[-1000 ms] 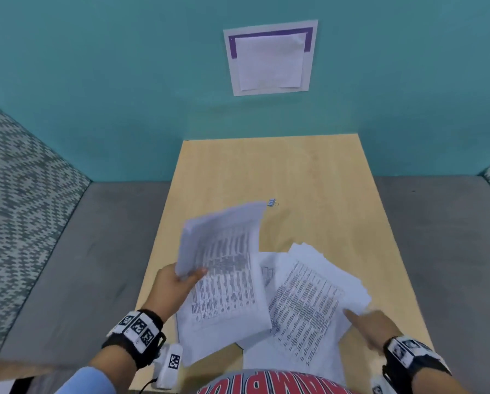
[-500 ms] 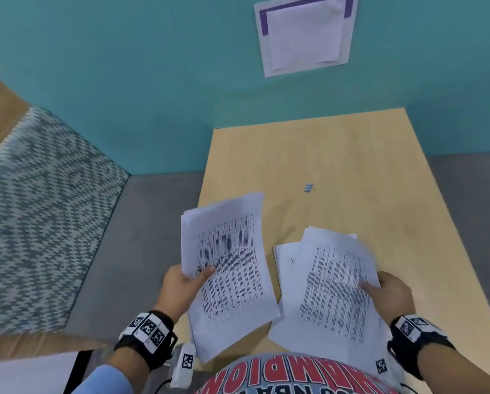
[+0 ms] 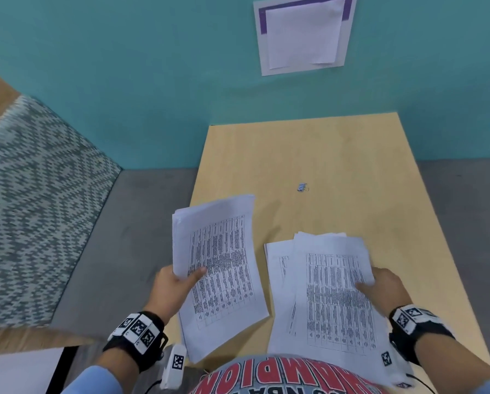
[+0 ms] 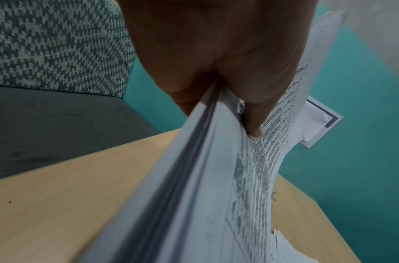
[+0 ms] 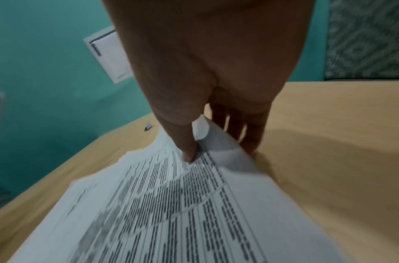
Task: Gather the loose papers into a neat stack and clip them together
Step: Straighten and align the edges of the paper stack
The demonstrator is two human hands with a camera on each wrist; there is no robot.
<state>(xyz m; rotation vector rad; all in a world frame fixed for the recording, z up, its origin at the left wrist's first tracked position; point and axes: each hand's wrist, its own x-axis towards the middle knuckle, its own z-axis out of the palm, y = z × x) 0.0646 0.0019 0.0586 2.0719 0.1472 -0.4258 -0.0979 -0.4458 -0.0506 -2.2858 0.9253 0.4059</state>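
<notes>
Our left hand pinches a bundle of printed sheets by its left edge, thumb on top and fingers underneath, and holds it lifted off the table over the near left corner. The left wrist view shows the bundle edge-on, its sheets lying close together under our thumb.

Our right hand holds the second pile of papers at its right edge: thumb pressed on the top sheet, fingers tucked beneath the raised edge, as the right wrist view shows. This pile sits at the near right of the table, its sheets fanned out unevenly, with one sheet sticking out on its left.

The clip lies alone on the bare wood farther off, well apart from both piles. A paper notice hangs on the teal wall beyond.
</notes>
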